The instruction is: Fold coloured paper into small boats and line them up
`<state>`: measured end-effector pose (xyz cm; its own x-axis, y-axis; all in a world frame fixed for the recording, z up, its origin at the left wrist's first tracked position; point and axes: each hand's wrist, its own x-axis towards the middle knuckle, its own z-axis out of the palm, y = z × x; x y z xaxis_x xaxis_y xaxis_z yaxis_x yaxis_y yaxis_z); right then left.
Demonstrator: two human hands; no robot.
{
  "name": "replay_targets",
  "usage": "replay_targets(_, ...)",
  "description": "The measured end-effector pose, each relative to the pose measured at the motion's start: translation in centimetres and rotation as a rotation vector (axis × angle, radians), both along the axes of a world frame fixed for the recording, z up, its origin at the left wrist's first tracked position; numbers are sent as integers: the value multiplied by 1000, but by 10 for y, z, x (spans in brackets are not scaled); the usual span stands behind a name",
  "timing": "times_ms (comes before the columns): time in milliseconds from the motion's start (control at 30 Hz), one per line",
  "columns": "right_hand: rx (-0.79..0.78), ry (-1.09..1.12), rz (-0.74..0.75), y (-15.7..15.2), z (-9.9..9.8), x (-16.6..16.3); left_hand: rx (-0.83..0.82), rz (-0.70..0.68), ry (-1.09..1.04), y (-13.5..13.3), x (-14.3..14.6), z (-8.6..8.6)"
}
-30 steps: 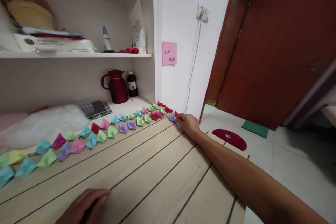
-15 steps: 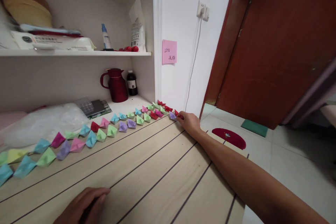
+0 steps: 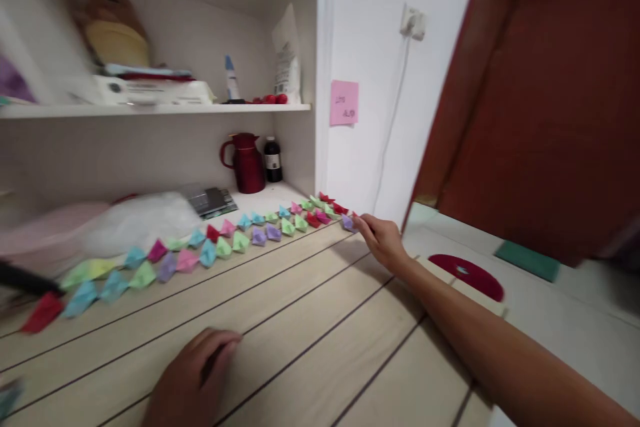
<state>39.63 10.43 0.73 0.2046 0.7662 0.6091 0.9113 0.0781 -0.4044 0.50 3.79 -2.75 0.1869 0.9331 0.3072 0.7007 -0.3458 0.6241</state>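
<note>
Right hand point(image 3: 384, 240) at the purple paper boat point(image 3: 348, 223), grip unclear; folded paper wants light touch. Left hand point(image 3: 193, 377), half-open, over counter point(image 3: 300, 320).

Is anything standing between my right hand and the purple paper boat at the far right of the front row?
Nothing visible does: your right hand has its fingers right beside the purple paper boat. Whether they touch is unclear.
</note>
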Motion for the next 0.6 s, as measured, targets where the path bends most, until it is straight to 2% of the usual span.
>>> replay_targets(100,-71,-57,288,-8,-6,-29,7,-14,-25,-9,7,8)
replay_targets(167,-242,-221,556,-9,-16,-49,-21,-24,-15,-14,11,12)
replay_targets(200,-304,-264,620,-9,-21,-58,-16,-25,-21,-15,12,13)
replay_targets(367,-350,-432,542,-4,-42,-87,8,14,-31,-17,9,11)
replay_targets(500,-377,-571,481,-11,-38,-113,53,-20,-53,-21,6,11)
replay_targets(600,-382,-614,424,-23,-32,-150,103,-37,-67,-27,-3,19)
